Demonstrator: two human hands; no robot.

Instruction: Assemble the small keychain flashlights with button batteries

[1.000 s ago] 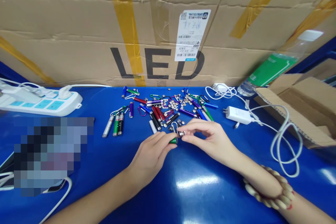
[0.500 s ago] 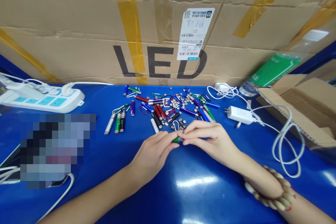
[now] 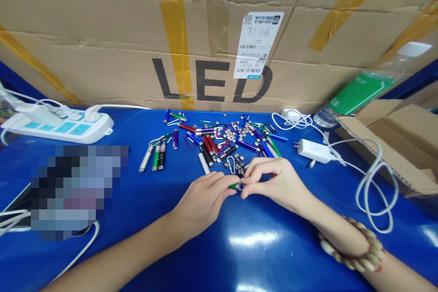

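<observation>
My left hand is closed around a small green keychain flashlight, most of it hidden under the fingers. Its silvery end points right, toward my right hand. The thumb and fingertips of that hand are curled in a pinch at this end; whatever lies between them is too small to make out. Just beyond the hands are a white carabiner clip, loose silvery button cells and a white flashlight tube. Red flashlight tubes and a purple one lie farther back.
Three clipped flashlights lie left of the pile. A white power strip and a blurred-out device are at left. A charger with looped cable, a bottle and an open carton stand right. A large cardboard box walls the back.
My right hand's thumb and fingertips have drawn slightly apart at the flashlight's end, so its silvery end now shows. My left hand keeps its hold. The view has shifted a little.
</observation>
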